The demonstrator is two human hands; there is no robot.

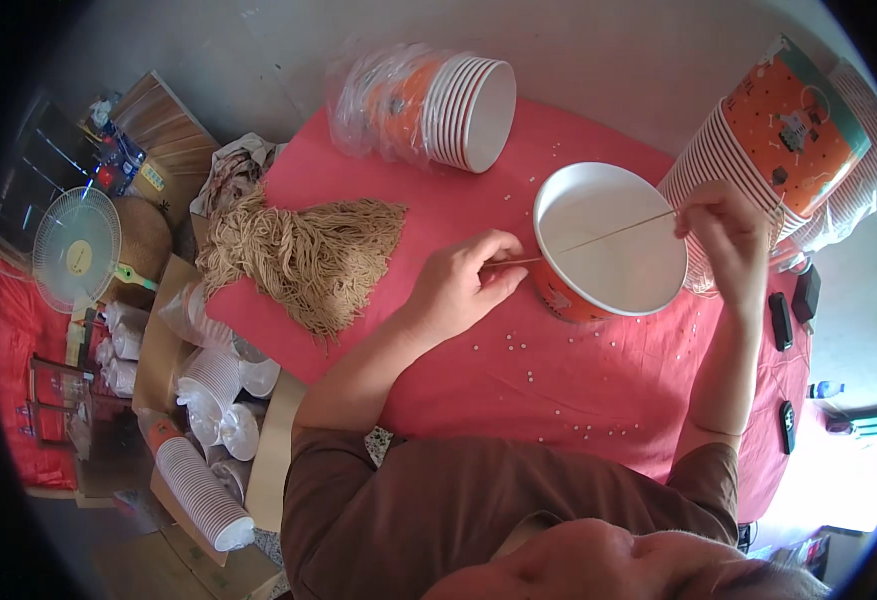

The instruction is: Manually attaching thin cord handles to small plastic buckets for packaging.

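Observation:
A round paper bucket [613, 275], white inside and orange outside, stands on the red-covered table in front of me. A thin tan cord [618, 233] stretches across its mouth. My left hand [466, 285] pinches the cord just outside the bucket's left side. At the right rim, my right hand [726, 240] is closed on the cord's other stretch, fingertips together. Whether the cord passes through the left wall or over the rim, I cannot tell. To the left of my left hand lies a large bundle of tan cords [308, 255].
Plastic-wrapped stacked paper buckets [473, 115] lie at the back. More nested orange buckets [793, 135] lean at the right. Small white bits [598, 430] are scattered on the red cloth [458, 400]. A cardboard box [278, 440] of cups stands left, near a fan [76, 250].

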